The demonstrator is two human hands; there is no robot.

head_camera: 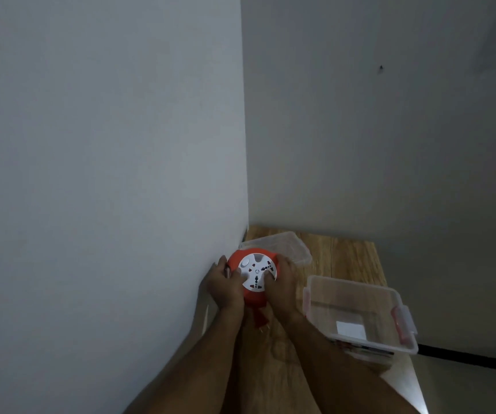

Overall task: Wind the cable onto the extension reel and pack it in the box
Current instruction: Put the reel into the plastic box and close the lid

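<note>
A round orange extension reel with a white socket face sits between both hands above the wooden table. My left hand grips its left side and my right hand grips its right side. An orange plug on a short length of cable hangs below the reel between my wrists. A clear plastic box with red latches stands open to the right of my right hand.
The clear lid lies on the table behind the reel, near the corner. A white wall runs close along the left and another behind the table. The table's right edge drops off beside the box.
</note>
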